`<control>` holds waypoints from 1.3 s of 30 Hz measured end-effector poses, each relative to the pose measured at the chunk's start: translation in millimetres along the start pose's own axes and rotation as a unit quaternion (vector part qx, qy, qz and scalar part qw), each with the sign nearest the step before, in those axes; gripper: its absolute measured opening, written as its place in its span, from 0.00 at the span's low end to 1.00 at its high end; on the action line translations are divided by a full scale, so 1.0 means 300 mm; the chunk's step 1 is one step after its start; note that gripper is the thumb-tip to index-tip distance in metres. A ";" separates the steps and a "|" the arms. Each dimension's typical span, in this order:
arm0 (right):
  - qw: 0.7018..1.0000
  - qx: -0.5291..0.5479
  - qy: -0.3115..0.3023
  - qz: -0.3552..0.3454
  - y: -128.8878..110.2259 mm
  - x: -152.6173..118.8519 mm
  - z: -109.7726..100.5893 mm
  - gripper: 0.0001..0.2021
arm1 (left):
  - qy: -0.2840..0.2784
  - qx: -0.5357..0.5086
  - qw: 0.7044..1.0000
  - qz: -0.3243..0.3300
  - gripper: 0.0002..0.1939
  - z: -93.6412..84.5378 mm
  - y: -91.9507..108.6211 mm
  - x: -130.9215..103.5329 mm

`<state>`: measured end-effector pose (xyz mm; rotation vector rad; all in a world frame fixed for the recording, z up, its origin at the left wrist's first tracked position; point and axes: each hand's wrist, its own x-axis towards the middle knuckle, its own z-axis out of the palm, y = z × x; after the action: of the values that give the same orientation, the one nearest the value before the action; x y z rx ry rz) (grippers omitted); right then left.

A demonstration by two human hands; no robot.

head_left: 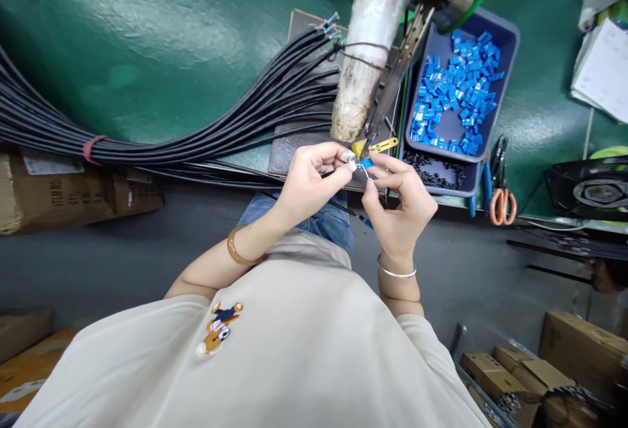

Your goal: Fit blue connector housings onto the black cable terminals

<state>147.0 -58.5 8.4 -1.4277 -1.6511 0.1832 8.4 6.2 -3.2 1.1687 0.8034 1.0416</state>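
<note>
In front of my body, above the table edge, my left hand pinches the end of a black cable, with whitish material at the fingertips. Close beside it my right hand has thumb and fingers closed on a thin white wire. A small blue connector piece sits between the two hands, touching the right fingers; which hand bears it I cannot tell. Right behind the fingertips is a yellow strip with holes. Another cable end with a blue tip hangs below the hands.
A thick wrapped tube and a metal bar come down just beyond my hands. Black cables run in from the left. At right are a bin of blue connectors, a lower bin of black parts and orange-handled scissors.
</note>
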 end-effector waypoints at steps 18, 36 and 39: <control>1.000 0.016 -0.020 0.001 -0.001 0.020 -0.011 0.05 | 0.018 -0.012 1.000 -0.023 0.04 0.004 0.014 0.012; 1.000 -0.001 -0.019 -0.004 -0.011 0.031 -0.019 0.05 | 0.019 0.017 1.000 -0.008 0.04 0.004 0.022 0.006; 1.000 0.004 -0.022 -0.012 -0.012 0.029 -0.022 0.06 | 0.009 0.014 1.000 -0.004 0.04 -0.001 0.020 0.008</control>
<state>149.7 -55.1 19.0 -1.4062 -1.7001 0.2094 7.5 9.0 2.6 1.1798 0.8380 1.0382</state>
